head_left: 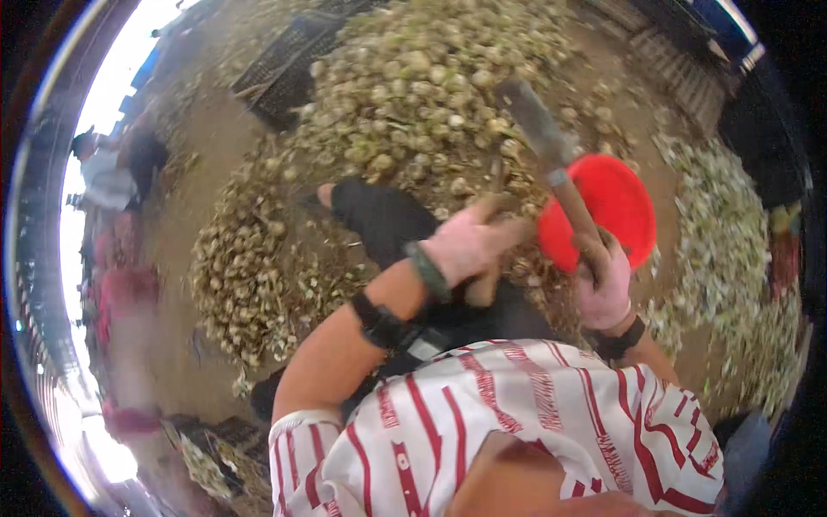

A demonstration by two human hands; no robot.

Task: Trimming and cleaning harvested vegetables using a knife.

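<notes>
My right hand (pixel 602 281), in a pink and brown work glove, is closed around the handle of a broad-bladed knife or cleaver (pixel 536 123), its blade pointing up and away. Behind that handle lies a round red plastic basin (pixel 617 203). My left hand (pixel 481 242), gloved alike, has its fingers apart and is blurred; whether something small is in it cannot be told. Beyond both hands spreads a large heap of pale bulbs, apparently garlic (pixel 413 84).
A second bulb pile (pixel 239 258) lies at left, beside my leg. A black plastic crate (pixel 278 81) stands at upper left. Pale green-white trimmings (pixel 717 245) are heaped at right. Several people are along the left edge, one in a light top (pixel 108 174).
</notes>
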